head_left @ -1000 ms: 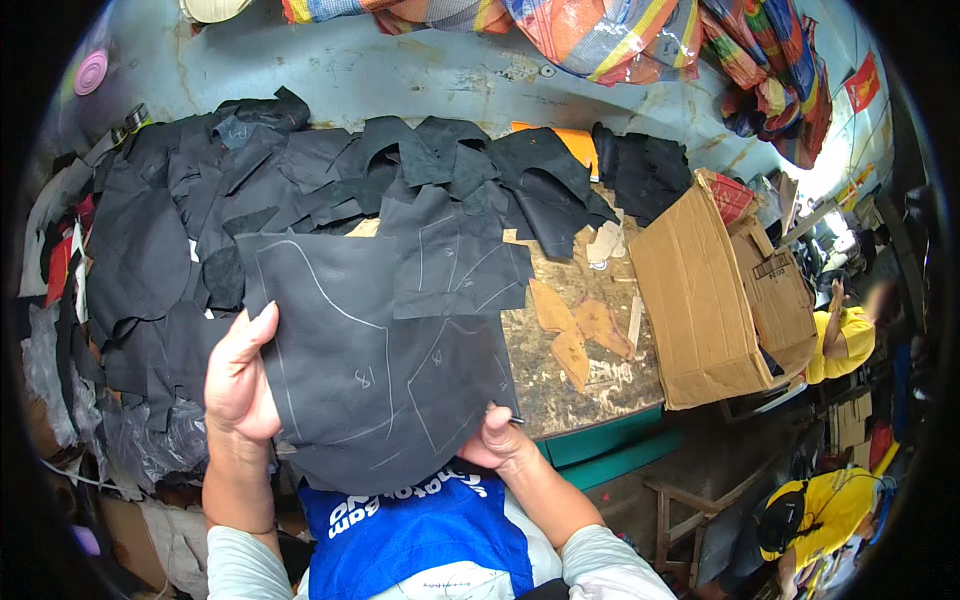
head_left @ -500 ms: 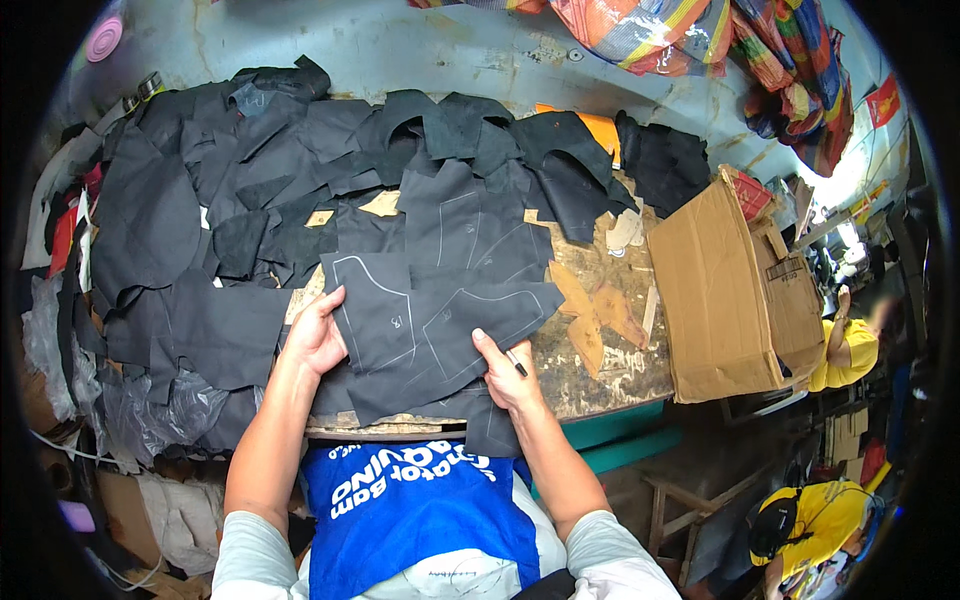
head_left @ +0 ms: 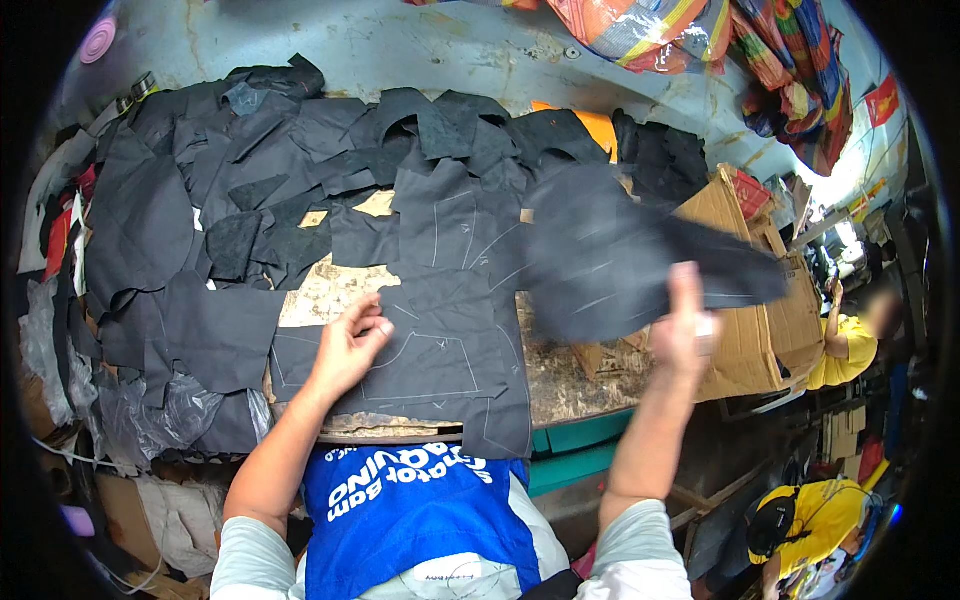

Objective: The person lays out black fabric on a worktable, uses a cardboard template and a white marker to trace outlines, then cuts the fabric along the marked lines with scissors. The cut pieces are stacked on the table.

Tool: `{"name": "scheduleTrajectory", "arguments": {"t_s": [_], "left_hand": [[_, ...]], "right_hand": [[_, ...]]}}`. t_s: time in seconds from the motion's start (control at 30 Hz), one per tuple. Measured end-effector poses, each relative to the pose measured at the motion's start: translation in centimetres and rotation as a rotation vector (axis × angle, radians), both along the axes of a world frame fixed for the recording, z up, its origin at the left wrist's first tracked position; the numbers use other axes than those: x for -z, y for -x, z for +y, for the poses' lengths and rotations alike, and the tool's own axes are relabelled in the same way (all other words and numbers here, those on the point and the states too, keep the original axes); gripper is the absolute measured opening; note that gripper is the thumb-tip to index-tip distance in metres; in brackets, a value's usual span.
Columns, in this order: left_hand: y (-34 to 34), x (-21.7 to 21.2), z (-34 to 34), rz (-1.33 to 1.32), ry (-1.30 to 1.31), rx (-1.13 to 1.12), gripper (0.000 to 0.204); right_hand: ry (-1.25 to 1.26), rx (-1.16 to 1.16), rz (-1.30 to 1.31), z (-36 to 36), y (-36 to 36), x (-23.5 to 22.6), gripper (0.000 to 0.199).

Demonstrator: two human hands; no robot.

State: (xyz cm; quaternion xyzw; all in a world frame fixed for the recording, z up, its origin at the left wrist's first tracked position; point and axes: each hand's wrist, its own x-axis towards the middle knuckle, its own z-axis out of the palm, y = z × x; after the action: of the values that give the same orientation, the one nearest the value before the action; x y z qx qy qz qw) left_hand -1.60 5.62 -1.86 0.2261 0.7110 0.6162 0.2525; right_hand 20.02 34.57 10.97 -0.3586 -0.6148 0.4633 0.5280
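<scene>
My left hand [head_left: 350,345] lies flat on a dark fabric piece with chalk lines [head_left: 440,350] on the worn wooden table [head_left: 570,385], fingers spread. My right hand [head_left: 685,325] is raised to the right and grips another dark fabric piece [head_left: 610,255], which hangs blurred in the air over the table's right part. More chalk-marked dark pieces [head_left: 460,230] lie just beyond the one under my left hand.
Piles of black fabric cut-outs [head_left: 200,200] cover the table's left and back. A cardboard box [head_left: 760,300] stands at the right. Colourful cloth [head_left: 640,25] hangs on the blue wall. People in yellow shirts [head_left: 850,345] sit lower right.
The large dark piece held up in both hands was laid on the table. My right hand has since lifted a dark piece off to the right while the left hand stays pressed down.
</scene>
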Motion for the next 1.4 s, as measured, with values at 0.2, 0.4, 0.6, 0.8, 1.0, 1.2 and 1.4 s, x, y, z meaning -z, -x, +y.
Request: {"name": "scheduleTrajectory", "arguments": {"t_s": [0.2, 0.4, 0.6, 0.8, 1.0, 1.2, 1.4], "left_hand": [[-4.6, -1.4, 0.0, 0.697, 0.333, 0.109, 0.069], [-5.3, -2.8, 0.8, 0.718, 0.505, 0.172, 0.073], [-3.7, -3.1, 0.7, 0.457, 0.457, 0.302, 0.057], [-1.4, -4.2, -2.4, 0.179, 0.507, 0.44, 0.065], [-2.3, -2.3, -1.0, -0.147, 0.216, 0.195, 0.062], [-2.8, -3.1, 0.7, 0.173, 0.041, 0.446, 0.054], [-2.7, -4.1, 0.6, 0.072, -0.203, 0.574, 0.052]], "right_hand": [[-0.212, 0.463, 0.472, 13.3, -7.9, -8.3, 0.047], [-0.931, 1.084, -0.4, 9.9, -9.2, -6.1, 0.08], [-0.654, 0.277, -0.393, 2.3, -2.4, 1.9, 0.025], [-0.354, 0.161, -0.88, 5.1, -1.8, 9.6, 0.022], [-0.403, 0.111, -0.79, 7.9, 2.1, 11.7, 0.024], [0.066, -0.598, -0.643, -0.7, 5.1, 9.8, 0.067], [0.354, -0.946, -0.267, -7.0, 4.6, 6.8, 0.044]]}}
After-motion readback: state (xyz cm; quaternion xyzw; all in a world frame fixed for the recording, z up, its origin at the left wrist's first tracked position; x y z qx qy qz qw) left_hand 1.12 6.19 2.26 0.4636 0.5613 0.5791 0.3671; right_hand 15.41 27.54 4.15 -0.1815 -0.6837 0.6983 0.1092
